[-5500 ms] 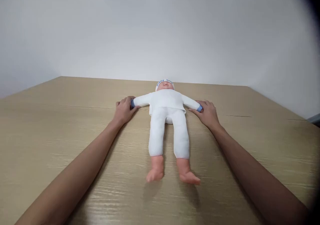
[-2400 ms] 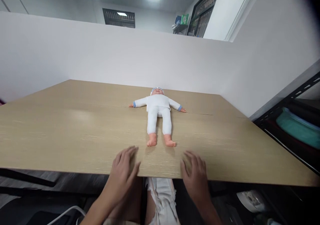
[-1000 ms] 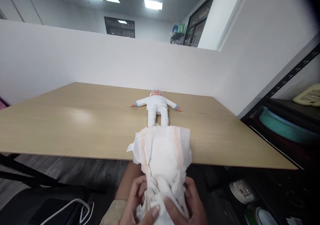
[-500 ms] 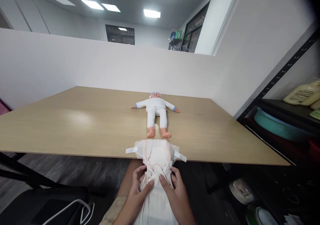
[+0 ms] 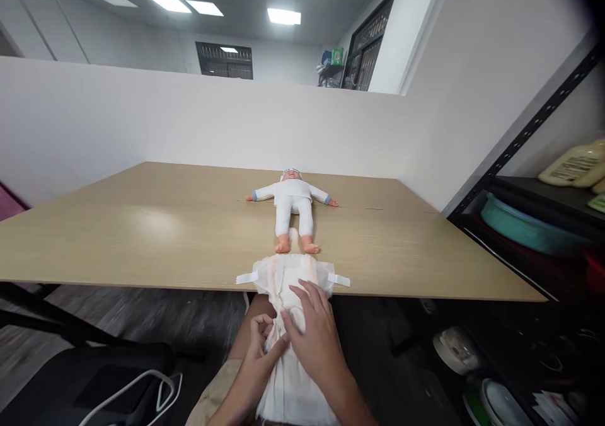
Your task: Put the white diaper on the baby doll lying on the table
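An unfolded white diaper (image 5: pixel 295 268) hangs over the table's near edge down toward my lap, its two side tabs spread out. My left hand (image 5: pixel 265 350) pinches the diaper's gathered left edge between thumb and fingers. Over the middle of the diaper lies my right hand (image 5: pixel 314 331), fingers apart and resting on its inner surface. Beyond the diaper's far end, a baby doll (image 5: pixel 293 205) in white clothes with blue cuffs lies on its back, arms out and bare feet toward me.
The wooden table (image 5: pixel 189 237) reaches back to a low white wall (image 5: pixel 236 123). At right, a black shelf holds a teal basin (image 5: pixel 524 227) and pale yellow bottles (image 5: pixel 574 166). A black chair (image 5: pixel 94 382) with a white cable (image 5: pixel 127 391) stands at lower left.
My right hand has let go of the diaper's right edge and moved up and inward onto its middle. My left hand stays at the left edge. The view has shifted slightly.
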Action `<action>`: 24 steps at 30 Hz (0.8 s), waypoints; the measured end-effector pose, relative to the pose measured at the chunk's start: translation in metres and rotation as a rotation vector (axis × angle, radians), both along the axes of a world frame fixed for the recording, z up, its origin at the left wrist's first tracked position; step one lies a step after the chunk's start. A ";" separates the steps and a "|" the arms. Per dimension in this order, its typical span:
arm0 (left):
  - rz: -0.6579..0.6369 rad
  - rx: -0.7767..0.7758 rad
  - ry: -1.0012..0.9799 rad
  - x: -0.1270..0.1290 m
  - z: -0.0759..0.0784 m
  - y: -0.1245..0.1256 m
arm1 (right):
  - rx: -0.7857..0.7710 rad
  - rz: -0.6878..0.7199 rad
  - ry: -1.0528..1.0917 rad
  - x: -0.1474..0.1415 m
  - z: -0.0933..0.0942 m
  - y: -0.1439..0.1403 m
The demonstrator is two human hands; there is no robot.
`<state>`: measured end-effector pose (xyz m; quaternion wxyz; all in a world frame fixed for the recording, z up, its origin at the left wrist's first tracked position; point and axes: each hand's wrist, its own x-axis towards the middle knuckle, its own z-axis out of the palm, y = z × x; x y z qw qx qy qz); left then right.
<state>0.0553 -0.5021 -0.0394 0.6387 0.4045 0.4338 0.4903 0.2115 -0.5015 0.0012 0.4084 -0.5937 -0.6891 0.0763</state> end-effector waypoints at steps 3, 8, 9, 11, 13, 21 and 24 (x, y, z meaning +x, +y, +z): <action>-0.020 0.053 0.044 0.001 -0.015 0.000 | -0.107 0.073 -0.132 -0.001 -0.002 0.035; -0.031 0.154 0.257 -0.005 -0.033 0.000 | -0.205 0.122 -0.296 0.003 -0.012 0.073; -0.026 0.178 0.290 -0.007 -0.034 -0.001 | -0.202 0.130 -0.316 0.004 -0.013 0.076; -0.023 0.228 0.354 -0.012 -0.032 -0.004 | -0.184 0.136 -0.341 0.006 -0.017 0.078; -0.037 0.273 0.443 -0.019 -0.025 -0.005 | -0.170 0.130 -0.352 0.007 -0.020 0.078; -0.005 0.700 0.788 -0.049 0.043 0.054 | -0.131 0.101 -0.355 0.005 -0.027 0.079; -0.013 0.941 0.972 -0.052 0.056 0.113 | -0.126 0.100 -0.345 0.004 -0.027 0.078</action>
